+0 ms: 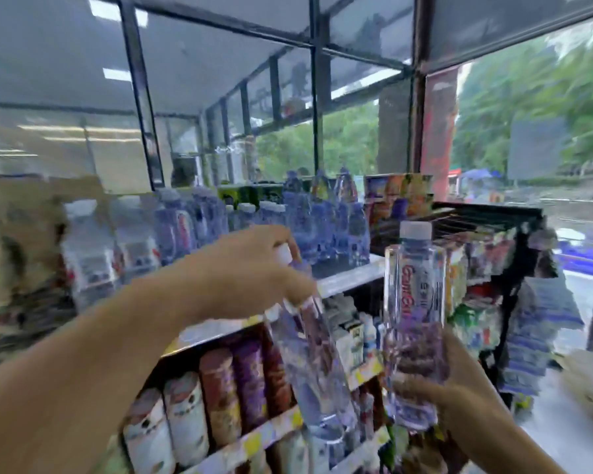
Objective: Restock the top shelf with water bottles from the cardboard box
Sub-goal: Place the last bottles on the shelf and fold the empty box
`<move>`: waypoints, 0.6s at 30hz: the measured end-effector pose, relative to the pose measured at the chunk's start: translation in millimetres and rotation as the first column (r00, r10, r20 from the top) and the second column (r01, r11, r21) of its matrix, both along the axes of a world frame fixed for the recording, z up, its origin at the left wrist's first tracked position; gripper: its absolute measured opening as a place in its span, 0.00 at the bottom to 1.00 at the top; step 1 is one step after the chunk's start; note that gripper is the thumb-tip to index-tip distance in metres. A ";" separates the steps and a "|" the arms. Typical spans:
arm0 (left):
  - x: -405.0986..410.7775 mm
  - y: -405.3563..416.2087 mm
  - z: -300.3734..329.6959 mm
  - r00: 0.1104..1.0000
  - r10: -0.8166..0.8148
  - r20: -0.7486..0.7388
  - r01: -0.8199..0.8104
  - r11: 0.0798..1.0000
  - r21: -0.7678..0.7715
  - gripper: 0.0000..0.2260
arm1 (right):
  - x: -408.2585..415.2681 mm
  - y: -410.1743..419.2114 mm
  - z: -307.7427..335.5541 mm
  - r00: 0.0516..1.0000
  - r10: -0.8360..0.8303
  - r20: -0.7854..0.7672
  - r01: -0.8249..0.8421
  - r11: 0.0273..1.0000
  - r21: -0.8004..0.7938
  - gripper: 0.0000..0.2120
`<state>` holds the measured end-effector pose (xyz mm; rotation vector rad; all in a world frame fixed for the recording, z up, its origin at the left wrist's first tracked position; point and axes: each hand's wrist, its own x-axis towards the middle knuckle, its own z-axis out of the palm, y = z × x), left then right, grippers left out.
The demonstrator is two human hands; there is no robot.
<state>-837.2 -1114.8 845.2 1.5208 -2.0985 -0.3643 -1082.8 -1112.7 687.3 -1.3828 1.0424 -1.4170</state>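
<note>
Head view was smeared and blocky throughout, so we could read little fine detail. Our left hand (254, 268) gripped a clear water bottle (308, 364) by its neck, fingers curled over the white cap and shoulder; the fingertips themselves were hidden behind the bottle. That bottle hung tilted, its base lower than the top shelf (350, 282) and in front of the shelf's edge. Our right hand (459, 395) held a second water bottle (415, 302) upright from below, fingers wrapped round its lower half, thumb side showing through the plastic; it stood just right of the top shelf's front corner. Its label was partly legible in pink letters, the rest too blurred to read.

On the top shelf stood a crowd of blue-tinted bottles (315, 217), their count impossible to tell. Left of the shelf a brown mass (18, 241) may have been the cardboard box, though we could not be sure. Below the top shelf sat tall snack canisters (216, 395), cut off at the frame's bottom. Right of the shelf hung packets on a dark rack (486, 268), indistinct.
</note>
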 end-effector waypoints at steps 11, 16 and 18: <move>91.7 20.0 74.9 0.985 0.130 -0.111 -0.149 0.971 -0.189 0.14 | 107.3 -38.9 57.2 0.992 0.126 0.007 -0.123 0.981 -0.147 0.30; 120.0 -7.5 77.7 0.967 0.230 -0.113 -0.249 0.947 -0.203 0.18 | 148.8 -66.6 72.5 0.985 0.135 -0.112 -0.157 0.962 -0.223 0.21; 126.2 -23.8 76.6 0.953 0.276 -0.125 -0.298 0.929 -0.218 0.20 | 162.7 -83.9 78.2 0.977 0.131 -0.166 -0.167 0.960 -0.227 0.20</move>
